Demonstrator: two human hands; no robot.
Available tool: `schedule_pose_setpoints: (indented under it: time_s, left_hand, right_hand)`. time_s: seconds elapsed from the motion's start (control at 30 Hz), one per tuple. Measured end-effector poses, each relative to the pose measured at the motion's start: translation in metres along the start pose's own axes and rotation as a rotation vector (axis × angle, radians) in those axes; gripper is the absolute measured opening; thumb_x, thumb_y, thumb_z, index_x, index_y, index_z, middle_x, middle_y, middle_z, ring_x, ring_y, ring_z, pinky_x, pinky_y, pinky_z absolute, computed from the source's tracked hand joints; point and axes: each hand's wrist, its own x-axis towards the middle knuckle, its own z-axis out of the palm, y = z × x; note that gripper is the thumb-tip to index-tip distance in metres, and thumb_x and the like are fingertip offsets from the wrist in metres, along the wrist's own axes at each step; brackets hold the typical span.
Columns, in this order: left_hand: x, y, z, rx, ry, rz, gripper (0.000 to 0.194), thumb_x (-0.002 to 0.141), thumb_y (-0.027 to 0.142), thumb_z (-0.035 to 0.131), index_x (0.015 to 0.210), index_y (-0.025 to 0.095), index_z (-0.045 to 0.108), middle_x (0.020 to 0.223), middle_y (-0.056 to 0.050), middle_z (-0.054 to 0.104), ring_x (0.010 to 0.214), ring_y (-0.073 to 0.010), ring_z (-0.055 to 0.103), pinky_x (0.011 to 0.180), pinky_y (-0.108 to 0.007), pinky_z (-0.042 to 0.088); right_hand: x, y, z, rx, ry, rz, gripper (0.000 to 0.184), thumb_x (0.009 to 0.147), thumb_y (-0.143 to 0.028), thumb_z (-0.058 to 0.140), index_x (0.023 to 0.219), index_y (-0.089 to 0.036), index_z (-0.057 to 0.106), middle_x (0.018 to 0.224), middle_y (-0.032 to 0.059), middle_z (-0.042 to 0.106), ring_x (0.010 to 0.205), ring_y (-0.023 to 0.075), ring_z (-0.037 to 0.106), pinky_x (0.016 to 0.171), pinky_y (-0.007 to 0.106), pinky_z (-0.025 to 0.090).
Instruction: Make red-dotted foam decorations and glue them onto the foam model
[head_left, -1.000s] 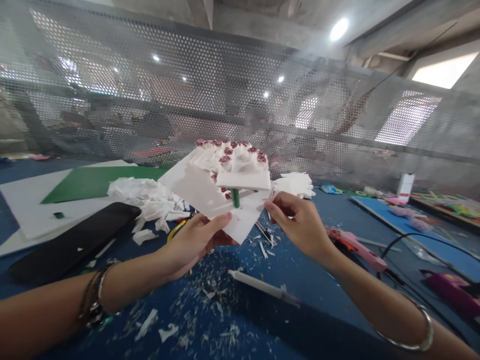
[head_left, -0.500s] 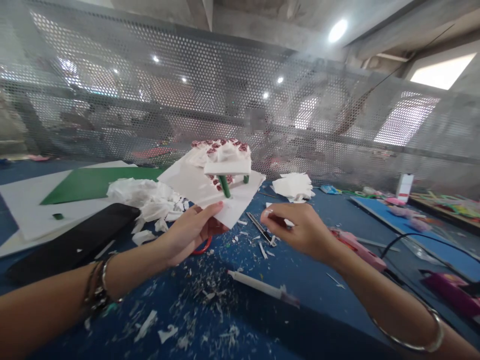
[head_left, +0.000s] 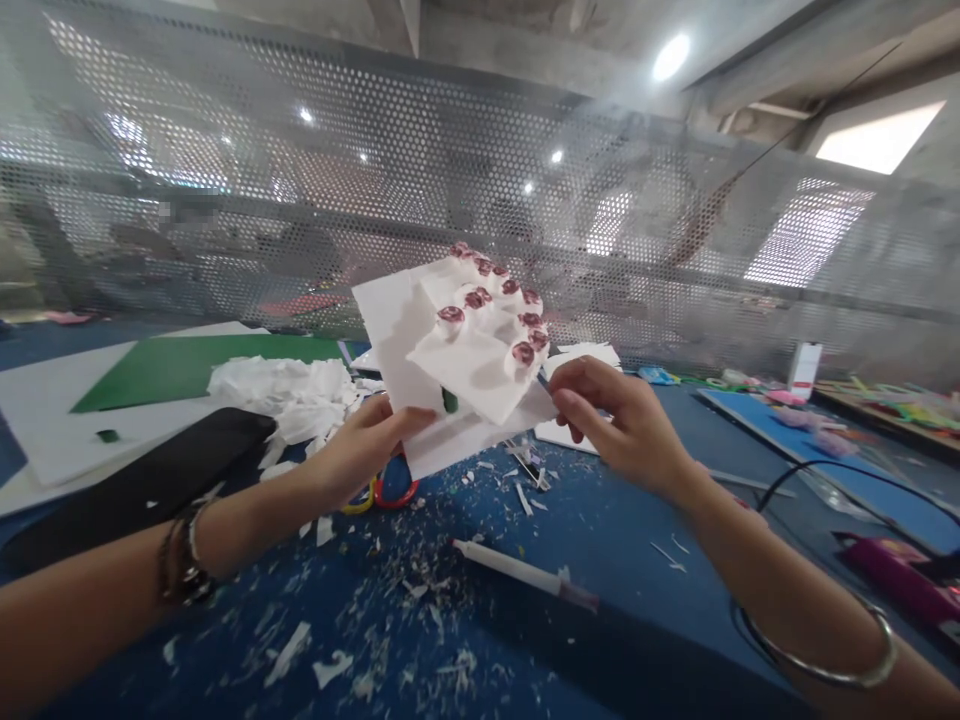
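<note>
A white paper model [head_left: 472,380] is held up above the table, tilted so its top faces me. Its raised upper piece carries white puffs topped with dark red swirls, and a green post [head_left: 449,399] shows beneath. On the left, my left hand [head_left: 367,440] is closed on the flat paper base, thumb on top. At the opposite side my right hand [head_left: 619,415] has thumb and fingers pinched on the model's right edge. A small dark sliver shows by those fingertips; I cannot make out what it is. Red-and-yellow-handled scissors [head_left: 397,488] lie partly hidden below.
A white marker [head_left: 517,570] lies amid paper scraps on the blue table. Left are a black case [head_left: 150,480], crumpled tissue [head_left: 285,392] and green sheet [head_left: 172,370]. Right are a blue board [head_left: 810,450], cable and purple tool [head_left: 900,580]. A perforated metal screen [head_left: 420,190] stands behind.
The model has turned and tipped, so its red-topped upper surface now faces me. My right hand has moved up and left onto its right edge; it was apart before.
</note>
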Motion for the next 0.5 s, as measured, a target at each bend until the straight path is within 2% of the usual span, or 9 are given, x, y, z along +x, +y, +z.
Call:
schedule_pose_setpoints:
  time_s: [0.13, 0.27, 0.37, 0.5]
  left_hand:
    - [0.0013, -0.0014, -0.0013, 0.072, -0.066, 0.048, 0.020, 0.054, 0.022, 0.062, 0.072, 0.015, 0.065, 0.071, -0.005, 0.066, 0.059, -0.0139, 0.057, 0.049, -0.018, 0.045]
    - [0.0051, -0.0040, -0.0031, 0.115, -0.076, 0.095, 0.025, 0.055, 0.027, 0.062, 0.077, 0.015, 0.065, 0.078, -0.006, 0.066, 0.062, -0.0139, 0.057, 0.052, -0.019, 0.045]
    - [0.0075, -0.0066, -0.0053, 0.154, -0.109, 0.112, 0.025, 0.057, 0.029, 0.060, 0.077, 0.014, 0.065, 0.078, -0.006, 0.066, 0.063, -0.0139, 0.057, 0.055, -0.019, 0.045]
    - [0.0077, -0.0074, -0.0076, 0.168, -0.137, 0.120, 0.026, 0.058, 0.029, 0.060, 0.079, 0.014, 0.065, 0.080, -0.006, 0.066, 0.064, -0.0138, 0.057, 0.056, -0.019, 0.045]
  right_hand:
    - [-0.0037, -0.0047, 0.0064, -0.061, 0.047, 0.017, 0.013, 0.073, -0.030, 0.052, 0.078, -0.018, 0.051, 0.060, -0.0012, 0.055, 0.051, 0.0080, 0.049, 0.049, 0.022, 0.040]
    - [-0.0022, -0.0046, 0.0099, -0.002, 0.104, 0.124, 0.017, 0.070, -0.029, 0.056, 0.083, -0.018, 0.050, 0.061, -0.0008, 0.057, 0.051, 0.0091, 0.050, 0.048, 0.023, 0.041]
    - [-0.0005, -0.0043, 0.0090, 0.049, 0.091, 0.180, 0.012, 0.069, -0.027, 0.054, 0.077, -0.018, 0.050, 0.061, 0.0002, 0.057, 0.051, 0.0094, 0.050, 0.049, 0.024, 0.041]
    - [-0.0005, -0.0060, 0.0057, -0.099, 0.061, 0.164, 0.007, 0.072, -0.022, 0.049, 0.068, -0.018, 0.052, 0.058, -0.0003, 0.055, 0.050, 0.0089, 0.049, 0.051, 0.025, 0.040]
